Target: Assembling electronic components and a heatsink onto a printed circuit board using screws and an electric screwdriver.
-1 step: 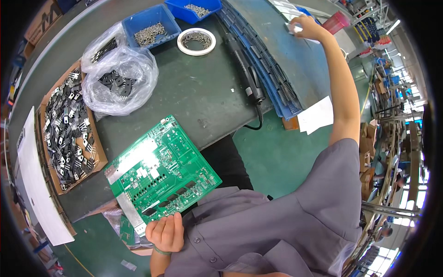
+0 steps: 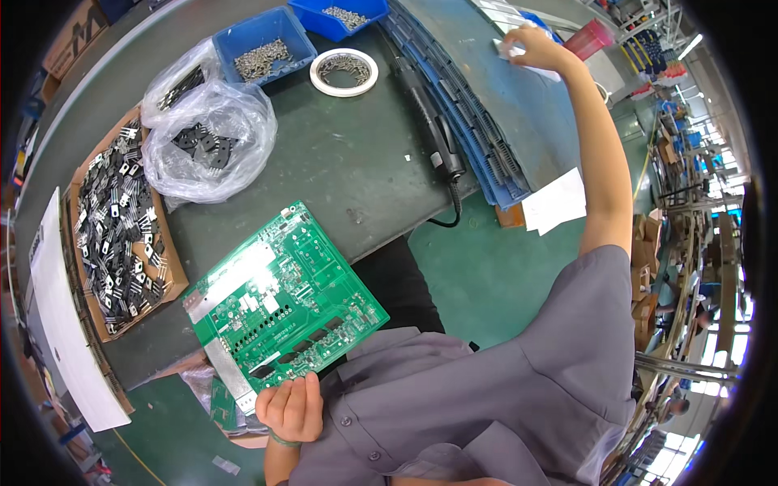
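A large green circuit board (image 2: 332, 275) with black and silver parts lies tilted across the table's near edge and over my lap. Curled over its near edge, my left hand (image 2: 290, 409) grips it. My right arm reaches far to the upper right. There my right hand (image 2: 531, 49) has its fingers pinched together by a small whitish, shiny piece (image 2: 504, 50), whose kind I cannot make out. White sheets (image 2: 545, 73) lie under and beside that hand.
At left are a carton (image 2: 174, 279) of black three-legged components and a clear plastic bag (image 2: 243, 174) with more. Two blue bins (image 2: 304, 53) and a white ring (image 2: 373, 81) hold screws. A black electric screwdriver (image 2: 429, 121) lies beside blue ridged strips (image 2: 478, 134).
My right hand has shifted slightly to the left with the whitish piece at its fingertips. My left hand and the circuit board look the same.
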